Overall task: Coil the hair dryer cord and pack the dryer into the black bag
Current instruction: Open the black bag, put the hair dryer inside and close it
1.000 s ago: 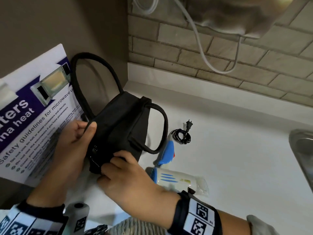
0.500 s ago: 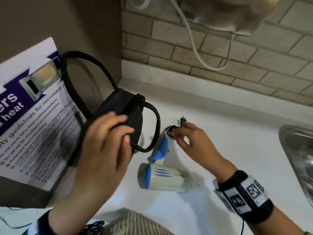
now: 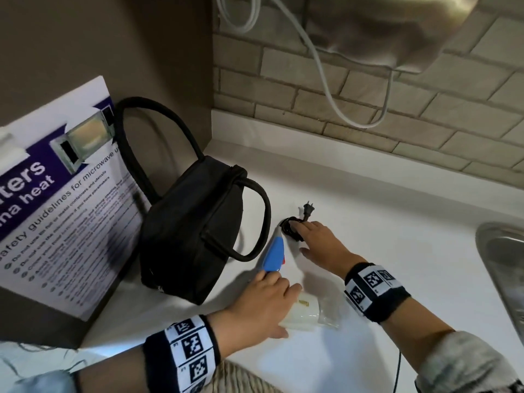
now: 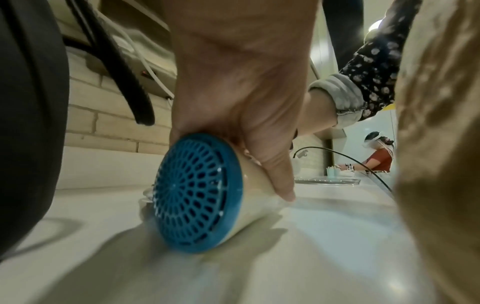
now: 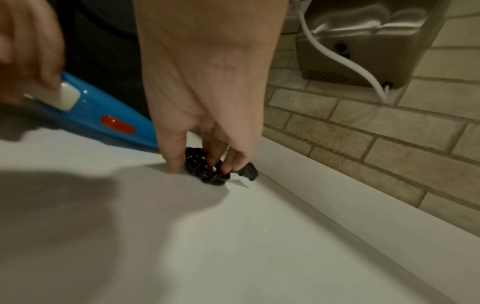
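- Hair dryer (image 3: 300, 310) lies on its side on white counter (image 3: 397, 265), just right of black bag (image 3: 192, 236); left hand (image 3: 261, 302) on top of it, fingers and thumb wrapped round the cream barrel.
- Coiled cord (image 3: 289, 229) sits on counter just beyond the blue handle (image 3: 273, 255); right hand (image 3: 320, 245) over it, fingertips (image 5: 215, 162) pinching the bundle, thumb at its side.
- Plug (image 3: 308, 209) sticks out past the fingers, toward the brick wall (image 3: 368, 123).
- Versus half a second ago: left hand has left the bag and come down onto the dryer; right hand stays on the cord.
- Bag stands upright, one strap up, one drooped toward the dryer.
- Dryer look: cream body, blue rear grille (image 4: 194, 195), blue handle with red switch (image 5: 118, 127).
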A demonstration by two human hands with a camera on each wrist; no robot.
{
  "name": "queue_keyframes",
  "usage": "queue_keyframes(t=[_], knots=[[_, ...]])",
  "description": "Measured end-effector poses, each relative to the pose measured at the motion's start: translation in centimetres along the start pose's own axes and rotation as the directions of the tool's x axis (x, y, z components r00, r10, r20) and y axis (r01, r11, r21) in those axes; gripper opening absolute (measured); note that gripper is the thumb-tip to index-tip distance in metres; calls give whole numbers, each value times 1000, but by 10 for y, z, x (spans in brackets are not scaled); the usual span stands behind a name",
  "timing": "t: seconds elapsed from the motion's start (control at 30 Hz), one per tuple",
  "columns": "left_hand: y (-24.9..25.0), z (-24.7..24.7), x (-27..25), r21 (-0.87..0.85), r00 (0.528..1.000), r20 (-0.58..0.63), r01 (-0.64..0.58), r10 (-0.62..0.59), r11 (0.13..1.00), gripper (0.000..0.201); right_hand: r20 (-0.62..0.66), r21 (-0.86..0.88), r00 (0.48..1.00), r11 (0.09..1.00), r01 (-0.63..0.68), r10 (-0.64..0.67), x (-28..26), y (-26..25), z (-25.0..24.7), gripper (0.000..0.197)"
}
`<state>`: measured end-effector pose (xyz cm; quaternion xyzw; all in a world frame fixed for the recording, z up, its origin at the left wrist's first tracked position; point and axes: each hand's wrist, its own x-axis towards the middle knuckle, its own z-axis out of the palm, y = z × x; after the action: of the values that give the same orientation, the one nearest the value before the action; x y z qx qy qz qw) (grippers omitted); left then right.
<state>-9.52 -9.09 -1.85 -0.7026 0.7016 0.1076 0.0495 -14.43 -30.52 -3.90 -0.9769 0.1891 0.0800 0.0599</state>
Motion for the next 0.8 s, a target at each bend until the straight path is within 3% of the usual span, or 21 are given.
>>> queue_keyframes(t=[0.17,0.23,0.37,0.47,0.53,0.57,0.6,0.67,0.73,0.8], knots=[[-1,-2,-1,-85,1000,-3,23,-23,996,81,-160,-60,987,998,21,-30,-4,0,12,66],[-5,-3,-4,-187,999,-29,16,-22,982,81,-134,-34,991,999,23,-27,-7,1,10,64],[-14,-17,-16,-492,990,-115,16,-83,870,82,-70,312,993,948,-71,97,-11,9,2,49],[-24,-23,-25,-731,973,-164,-11,-161,683,87,-85,738,975,671,-76,205,-23,8,-20,31],[-28,-29,-30,-911,966,-180,-92,-187,402,82,-89,869,968,494,-41,236,-35,-1,-42,30],[-31,-34,-34,-959,963,-178,-124,-203,254,78,-98,894,970,447,-11,221,-40,-6,-52,33],[-34,-40,-37,-979,959,-177,-149,-222,139,75,-110,905,976,426,20,189,-43,-11,-60,39],[-42,-54,-43,-980,942,-197,-199,-271,20,69,-117,906,988,419,67,96,-50,-23,-76,53],[-49,-70,-48,-971,925,-221,-239,-309,-22,64,-124,871,992,478,109,0,-55,-37,-91,65],[-54,-87,-55,-961,914,-250,-275,-319,-34,60,-148,756,984,631,177,-98,-58,-52,-105,68]])
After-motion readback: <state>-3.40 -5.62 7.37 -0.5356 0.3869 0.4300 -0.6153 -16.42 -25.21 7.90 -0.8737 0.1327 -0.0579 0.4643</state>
